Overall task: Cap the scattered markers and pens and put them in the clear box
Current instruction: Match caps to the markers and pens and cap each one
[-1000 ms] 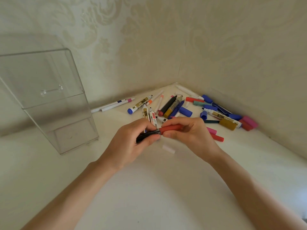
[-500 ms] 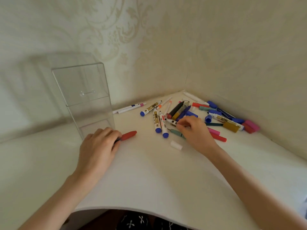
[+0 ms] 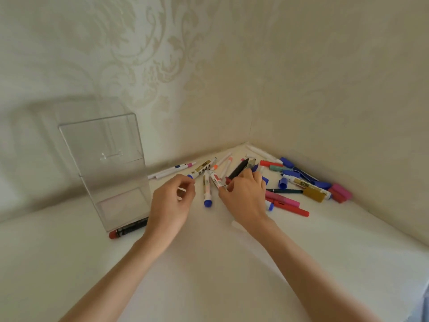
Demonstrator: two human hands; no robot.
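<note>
Grip of right hand unreadable, buried among pens; left hand loosely curled, empty.

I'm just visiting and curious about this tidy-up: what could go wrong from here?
1. The red-capped black marker lies on the table at the foot of the clear box, not inside it, so it might be forgotten.
2. The box stands tall and narrow close to the left hand; a bump could tip it.
3. The right hand reaches into the pile, where a loose blue cap lies; caps may get mismatched.
</note>
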